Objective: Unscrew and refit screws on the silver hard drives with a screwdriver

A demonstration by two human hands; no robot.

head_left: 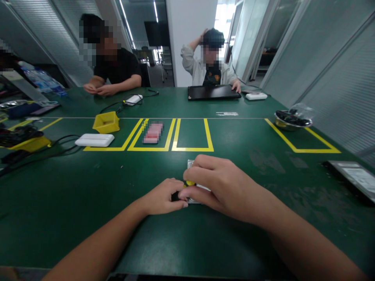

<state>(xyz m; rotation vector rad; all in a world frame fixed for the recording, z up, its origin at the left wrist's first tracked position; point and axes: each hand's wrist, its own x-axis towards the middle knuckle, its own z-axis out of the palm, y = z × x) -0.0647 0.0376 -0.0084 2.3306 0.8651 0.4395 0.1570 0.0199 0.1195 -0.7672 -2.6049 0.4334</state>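
Note:
My left hand (164,197) rests at the middle of the green table (146,242), its thumb and fingers closed round a small black thing (175,196). My right hand (216,183) reaches over from the right, with thumb and fingers pinched on a small yellow piece (191,182). The fingertips of both hands meet. Beneath them lies a flat, silvery-clear item (190,164), mostly covered by my right hand; what it is cannot be told.
Yellow tape rectangles (192,149) mark the table beyond my hands. A pink phone (153,132), yellow bin (107,122), white power strip (94,140), metal bowl (293,121) and flat device (353,179) lie around. Two people sit opposite, one touching a black panel (213,93).

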